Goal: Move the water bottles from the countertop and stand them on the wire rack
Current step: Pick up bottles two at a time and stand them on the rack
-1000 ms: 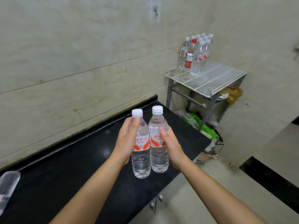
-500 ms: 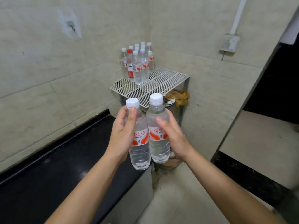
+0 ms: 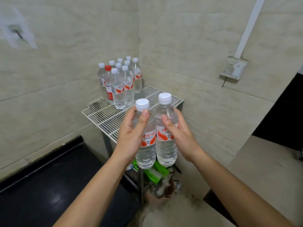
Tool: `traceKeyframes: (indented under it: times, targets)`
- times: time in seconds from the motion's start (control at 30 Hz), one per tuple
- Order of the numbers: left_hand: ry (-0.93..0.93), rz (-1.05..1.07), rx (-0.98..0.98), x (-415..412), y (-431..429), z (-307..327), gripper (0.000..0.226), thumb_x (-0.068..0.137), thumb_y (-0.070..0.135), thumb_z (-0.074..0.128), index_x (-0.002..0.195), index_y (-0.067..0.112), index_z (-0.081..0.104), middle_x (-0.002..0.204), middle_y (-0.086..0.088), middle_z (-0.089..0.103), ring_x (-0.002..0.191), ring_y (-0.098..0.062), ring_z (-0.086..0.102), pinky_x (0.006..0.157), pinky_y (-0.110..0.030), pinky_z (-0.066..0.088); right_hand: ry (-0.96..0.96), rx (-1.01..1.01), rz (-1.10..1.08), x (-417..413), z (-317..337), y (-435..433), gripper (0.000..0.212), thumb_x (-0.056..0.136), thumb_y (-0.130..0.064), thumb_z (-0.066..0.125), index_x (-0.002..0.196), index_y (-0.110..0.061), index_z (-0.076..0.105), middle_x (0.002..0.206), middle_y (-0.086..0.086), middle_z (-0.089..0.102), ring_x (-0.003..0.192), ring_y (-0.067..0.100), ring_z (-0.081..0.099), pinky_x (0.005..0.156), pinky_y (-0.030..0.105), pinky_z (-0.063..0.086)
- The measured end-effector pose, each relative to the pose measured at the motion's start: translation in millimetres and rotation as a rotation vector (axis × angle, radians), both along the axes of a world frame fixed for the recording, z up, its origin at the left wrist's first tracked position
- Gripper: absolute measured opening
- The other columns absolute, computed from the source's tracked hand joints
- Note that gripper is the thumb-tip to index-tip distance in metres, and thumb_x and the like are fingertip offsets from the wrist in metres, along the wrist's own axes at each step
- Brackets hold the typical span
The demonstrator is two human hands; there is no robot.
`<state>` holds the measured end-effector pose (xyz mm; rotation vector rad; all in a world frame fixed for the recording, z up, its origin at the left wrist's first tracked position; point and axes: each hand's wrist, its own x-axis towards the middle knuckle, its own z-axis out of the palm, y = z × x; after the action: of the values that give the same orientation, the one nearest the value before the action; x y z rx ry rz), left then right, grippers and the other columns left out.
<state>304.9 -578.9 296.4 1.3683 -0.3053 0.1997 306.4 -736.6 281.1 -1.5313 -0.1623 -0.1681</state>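
Beige tiled walls meet behind the wire rack (image 3: 114,115), where capped bottles (image 3: 120,82) of clear water stand clustered. My left hand (image 3: 131,136) grips one full bottle (image 3: 146,145), my right hand (image 3: 178,136) another (image 3: 166,145), side by side.

Two bare forearms are seen; no sleeves reach the wrists. The left hand (image 3: 131,136) and right hand (image 3: 180,136) are ungloved; nails are cut short.

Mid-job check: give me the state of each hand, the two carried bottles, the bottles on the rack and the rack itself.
left hand: gripping left bottle
right hand: gripping right bottle
left bottle: upright, capped, held in air, not on the rack
right bottle: upright, capped, held in air
racked bottles: standing clustered at back corner, one red-capped
wire rack: front part bare
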Motion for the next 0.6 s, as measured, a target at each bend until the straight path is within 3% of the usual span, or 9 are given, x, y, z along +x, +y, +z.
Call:
traceKeyframes:
  times: [0.07,0.17,0.33,0.4,0.5,0.6]
  targets:
    - [-0.017,0.032,0.031,36.4,-11.0,4.5,0.031,0.090,0.051,0.065,0.118,0.040,0.068,0.125,-0.005,0.070,0.120,-0.027,0.066,0.102,-0.057,0.052,-0.014,-0.028,0.016,35.6,8.5,-14.9,0.052,0.091,-0.042,0.069,0.138,-0.027,0.052,0.129,0.000,0.070,0.119,0.017,0.068,0.105,0.047,0.053]
    - [-0.030,0.061,0.080,83.7,-25.5,13.1,0.037,0.087,0.057,0.064,0.120,0.042,0.067,0.128,0.000,0.069,0.123,-0.025,0.064,0.104,-0.058,0.050,-0.045,-0.044,0.028,81.9,19.9,-31.2,0.043,0.093,-0.031,0.066,0.134,-0.025,0.054,0.128,0.002,0.070,0.118,0.017,0.068,0.102,0.042,0.055]
    - [-0.049,0.097,0.146,143.2,-43.7,18.3,0.033,0.100,0.043,0.056,0.130,0.029,0.059,0.127,0.005,0.069,0.122,-0.013,0.064,0.105,-0.050,0.052,-0.037,-0.042,0.057,146.8,26.3,-42.9,0.035,0.098,-0.037,0.064,0.130,-0.026,0.056,0.122,-0.004,0.072,0.113,0.011,0.070,0.092,0.027,0.057]
    - [-0.043,0.150,0.151,167.9,-47.9,15.9,0.039,0.098,0.046,0.056,0.132,0.026,0.058,0.127,0.004,0.068,0.122,-0.014,0.064,0.106,-0.050,0.051,-0.040,-0.060,0.068,176.4,27.6,-44.0,0.040,0.090,-0.048,0.061,0.125,-0.030,0.057,0.117,-0.008,0.072,0.107,0.005,0.071,0.086,0.021,0.056]
    - [-0.051,0.245,0.174,206.2,-50.5,5.6,0.047,0.094,0.054,0.060,0.133,0.027,0.058,0.129,0.003,0.066,0.126,-0.021,0.061,0.107,-0.055,0.048,-0.053,-0.082,0.103,224.0,24.3,-44.0,0.046,0.083,-0.058,0.063,0.121,-0.032,0.061,0.115,-0.010,0.074,0.105,0.005,0.072,0.089,0.028,0.058]
    - [-0.026,0.326,0.187,242.4,-53.4,-6.8,0.045,0.095,0.053,0.060,0.128,0.022,0.060,0.118,0.008,0.069,0.119,-0.018,0.065,0.104,-0.051,0.052,-0.061,-0.059,0.176,275.5,13.3,-44.9,0.047,0.082,-0.056,0.066,0.120,-0.029,0.063,0.113,-0.011,0.075,0.105,0.005,0.072,0.088,0.026,0.058]
